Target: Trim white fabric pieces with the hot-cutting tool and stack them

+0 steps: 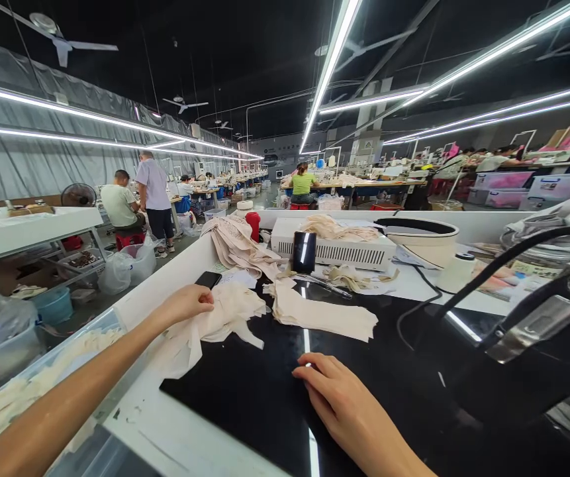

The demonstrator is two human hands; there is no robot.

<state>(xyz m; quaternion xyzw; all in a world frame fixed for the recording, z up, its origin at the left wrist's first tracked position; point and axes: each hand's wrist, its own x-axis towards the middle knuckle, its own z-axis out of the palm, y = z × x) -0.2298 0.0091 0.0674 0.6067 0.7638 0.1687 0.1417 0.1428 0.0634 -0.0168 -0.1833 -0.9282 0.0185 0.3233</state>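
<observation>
My left hand (pixel 194 303) is at the left side of a loose heap of thin cream fabric pieces (pixel 235 306), its fingers pinched on a piece at the heap's edge. The fingertips are partly hidden. Over the glossy black tabletop (pixel 245 384) my right hand (pixel 337 391) hovers or rests, fingers slightly bent and a little apart, with nothing visible in them. A flat stack of cream fabric strips (pixel 324 316) lies beyond it. Behind the heap, a larger bundle of beige fabric (pixel 239 242) is draped near a dark phone (pixel 208 279).
A white vented machine (pixel 334 248) with fabric on top stands behind a black cylinder (pixel 304 252). To the right are a thread cone (pixel 456 271), a round bin (pixel 418 235) and a black hose (pixel 513 252). A plastic tub of scraps (pixel 110 318) sits left. Several people work farther off.
</observation>
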